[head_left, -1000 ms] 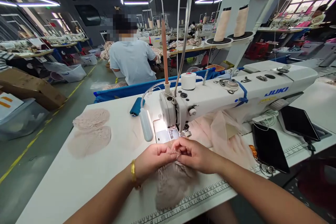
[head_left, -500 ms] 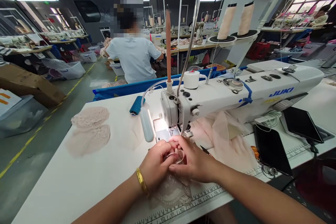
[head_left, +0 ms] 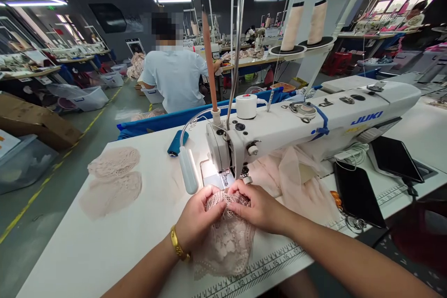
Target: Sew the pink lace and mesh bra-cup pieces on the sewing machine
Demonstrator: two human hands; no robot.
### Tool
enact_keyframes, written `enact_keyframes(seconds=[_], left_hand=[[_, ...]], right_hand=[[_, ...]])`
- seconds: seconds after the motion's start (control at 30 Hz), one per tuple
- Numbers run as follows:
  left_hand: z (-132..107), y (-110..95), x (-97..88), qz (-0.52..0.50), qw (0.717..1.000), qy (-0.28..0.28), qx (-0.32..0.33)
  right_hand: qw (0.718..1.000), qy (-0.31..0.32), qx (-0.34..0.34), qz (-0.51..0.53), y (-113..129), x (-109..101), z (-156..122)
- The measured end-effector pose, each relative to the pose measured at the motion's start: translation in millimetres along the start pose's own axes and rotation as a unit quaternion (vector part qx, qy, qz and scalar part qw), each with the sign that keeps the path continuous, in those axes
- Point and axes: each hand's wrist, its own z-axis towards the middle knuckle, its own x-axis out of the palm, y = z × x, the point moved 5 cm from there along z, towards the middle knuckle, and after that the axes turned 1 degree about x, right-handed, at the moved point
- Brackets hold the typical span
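Note:
A pale pink lace piece (head_left: pixel 228 242) lies in front of the sewing machine (head_left: pixel 265 130), its upper edge pinched between both thumbs and fingers. My left hand (head_left: pixel 199 214), with a gold bracelet at the wrist, is closed on the lace's left side. Opposite it, my right hand (head_left: pixel 260 209) is closed on the right side, the two thumbs nearly meeting. Just beyond the fingertips is the lit needle plate (head_left: pixel 213 181). Whether the lace reaches under the presser foot I cannot tell.
Two lace pieces (head_left: pixel 113 179) lie on the table's left. A blue-green thread spool (head_left: pixel 178 143) and a small lamp (head_left: pixel 188 171) stand left of the needle. Sheer fabric (head_left: pixel 302 186), a phone (head_left: pixel 359 195) and a printed ruler (head_left: pixel 275 260) are rightward. A co-worker sits ahead.
My hands have spread a little apart and unfolded the lace, which was bunched between them. More of its patterned surface shows. The view has shifted slightly.

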Motion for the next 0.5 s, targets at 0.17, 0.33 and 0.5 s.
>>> enact_keyframes(seconds=[0.17, 0.33, 0.5], left_hand=[[-0.6, 3.2, 1.8, 0.003, 1.000, -0.006, 0.007], [-1.2, 6.7, 2.3, -0.008, 1.000, -0.015, 0.008], [-3.5, 3.6, 3.2, 0.013, 0.999, -0.027, 0.037]], right_hand=[[0.997, -0.023, -0.071, -0.006, 2.1, 3.8, 1.0], [0.993, -0.077, -0.094, -0.006, 5.4, -1.1, -1.9], [0.991, -0.083, -0.103, -0.004, 6.2, 0.3, -1.6]])
